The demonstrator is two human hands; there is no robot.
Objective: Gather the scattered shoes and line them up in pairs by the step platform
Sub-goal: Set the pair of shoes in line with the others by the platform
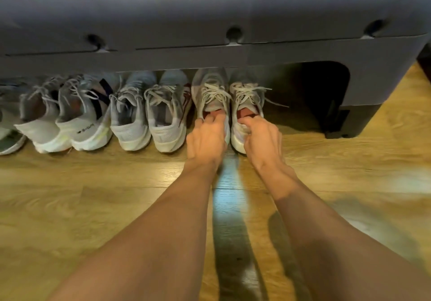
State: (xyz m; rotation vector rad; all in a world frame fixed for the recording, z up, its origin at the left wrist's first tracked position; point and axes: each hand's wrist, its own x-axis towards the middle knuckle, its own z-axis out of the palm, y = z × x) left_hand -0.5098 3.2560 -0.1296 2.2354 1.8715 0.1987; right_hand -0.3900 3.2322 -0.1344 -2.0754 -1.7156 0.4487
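Observation:
A row of pale sneakers stands on the wooden floor with toes tucked under the grey step platform point(210, 58). At the right end is a grey pair with red lining. My left hand point(206, 137) grips the heel of the left shoe of that pair point(211, 91), fingers hooked into its opening. My right hand point(262, 137) grips the heel of the right shoe point(247, 93) the same way. Both shoes sit side by side, heels toward me. Left of them stand a grey-white pair point(149, 114) and a white pair with a dark strap point(70, 119).
Part of another shoe point(9, 137) shows at the far left edge. A dark opening point(321, 91) in the platform lies right of the held pair. Wooden floor point(93, 207) stretches toward me.

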